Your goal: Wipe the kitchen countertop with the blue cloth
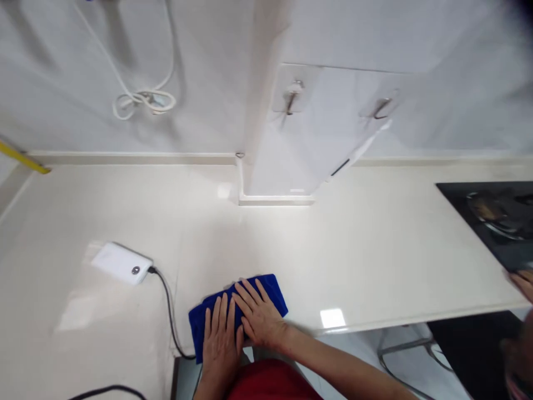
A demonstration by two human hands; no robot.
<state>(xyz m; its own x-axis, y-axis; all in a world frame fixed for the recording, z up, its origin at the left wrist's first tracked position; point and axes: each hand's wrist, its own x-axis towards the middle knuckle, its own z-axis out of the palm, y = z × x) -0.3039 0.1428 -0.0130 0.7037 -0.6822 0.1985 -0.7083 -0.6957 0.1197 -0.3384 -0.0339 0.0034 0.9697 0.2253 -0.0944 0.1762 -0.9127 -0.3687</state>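
Observation:
A folded blue cloth [272,294] lies on the white countertop [358,250] near its front edge. My left hand [221,339] rests flat on the left part of the cloth, fingers stretched out. Beside it, my right hand [260,316] lies flat on the cloth with its fingers spread. The two thumbs are close together. Neither hand grips the cloth; both press on it from above.
A white power bank [122,263] with a black cable [169,303] lies to the left. At the right is a black gas stove [499,216], with another person's hand [523,283] at the counter edge. A wall pillar [287,150] juts out behind, and a coiled white cord [144,101] hangs.

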